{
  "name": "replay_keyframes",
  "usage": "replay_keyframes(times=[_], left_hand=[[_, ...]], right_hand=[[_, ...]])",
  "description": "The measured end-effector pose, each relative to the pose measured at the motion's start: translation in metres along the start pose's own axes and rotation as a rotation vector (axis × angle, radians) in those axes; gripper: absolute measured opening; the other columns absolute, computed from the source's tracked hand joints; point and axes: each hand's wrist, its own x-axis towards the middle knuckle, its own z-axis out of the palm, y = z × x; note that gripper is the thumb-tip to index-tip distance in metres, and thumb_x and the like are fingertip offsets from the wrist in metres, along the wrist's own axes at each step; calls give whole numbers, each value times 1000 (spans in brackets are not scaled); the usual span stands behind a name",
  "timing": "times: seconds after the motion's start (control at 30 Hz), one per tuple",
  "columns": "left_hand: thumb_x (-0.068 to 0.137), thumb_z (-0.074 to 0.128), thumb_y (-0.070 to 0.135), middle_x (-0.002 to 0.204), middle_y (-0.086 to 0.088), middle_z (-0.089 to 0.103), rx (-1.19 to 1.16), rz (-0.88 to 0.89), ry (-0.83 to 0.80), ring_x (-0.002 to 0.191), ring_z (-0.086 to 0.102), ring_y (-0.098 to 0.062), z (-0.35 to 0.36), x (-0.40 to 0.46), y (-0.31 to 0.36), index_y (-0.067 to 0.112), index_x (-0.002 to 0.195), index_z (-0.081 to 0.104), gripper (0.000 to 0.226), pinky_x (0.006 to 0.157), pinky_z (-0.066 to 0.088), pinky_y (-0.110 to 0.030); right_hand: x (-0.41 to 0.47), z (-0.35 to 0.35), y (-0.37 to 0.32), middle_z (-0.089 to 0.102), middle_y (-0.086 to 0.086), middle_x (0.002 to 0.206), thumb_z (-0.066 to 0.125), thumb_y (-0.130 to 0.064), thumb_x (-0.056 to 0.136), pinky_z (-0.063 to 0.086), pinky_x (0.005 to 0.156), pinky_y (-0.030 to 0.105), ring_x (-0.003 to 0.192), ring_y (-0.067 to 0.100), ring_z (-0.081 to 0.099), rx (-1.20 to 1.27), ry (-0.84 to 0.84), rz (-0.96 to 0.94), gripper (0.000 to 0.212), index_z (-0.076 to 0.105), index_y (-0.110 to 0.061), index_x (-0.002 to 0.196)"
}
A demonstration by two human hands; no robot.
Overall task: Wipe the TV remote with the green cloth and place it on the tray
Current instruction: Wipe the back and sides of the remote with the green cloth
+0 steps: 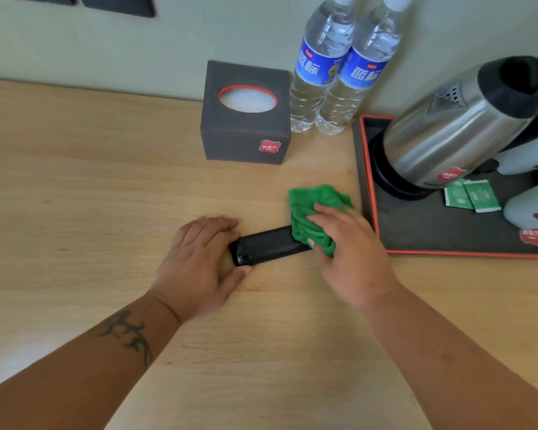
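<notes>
Firmly around remote (269, 245) end, left hand (199, 268); right hand (348, 252) pressing cloth (311, 209).

A light wooden desk (90, 187) meets a pale grey-green wall (90, 41) — soft, even light throughout.

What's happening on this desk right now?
A person is cleaning a black TV remote lying on the wooden desk. The left hand steadies one end while the right hand presses a crumpled green cloth over the other. The dark, orange-edged tray beside it awaits the remote.
</notes>
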Motion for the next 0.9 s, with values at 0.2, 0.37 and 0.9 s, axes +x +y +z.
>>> replay_keyframes(times=[0.2,0.37,0.9], left_hand=[[86,56,62,141,1,53,-3,10,28,133,44,-22,1,1,-1,18,125,59,59,118,24,-40],[84,53,62,139,-5,53,-37,33,-1,132,43,-24,-1,2,-4,14,128,58,65,118,22,-37],[81,31,83,167,0,7,49,5,-144,153,-4,-23,-28,41,99,29,157,9,96,123,-1,-52]], right_hand=[[-24,30,-41,54,-5,146,81,-12,74,27,119,49,143,31,37,-66,-34,-136,62,62,-22,132],[-19,28,-56,49,-7,151,76,-21,80,16,122,38,145,30,33,-77,-92,-257,58,59,-25,136],[27,-27,18,70,-5,102,59,-25,74,52,83,44,100,29,63,-324,-290,-248,41,72,-25,112]])
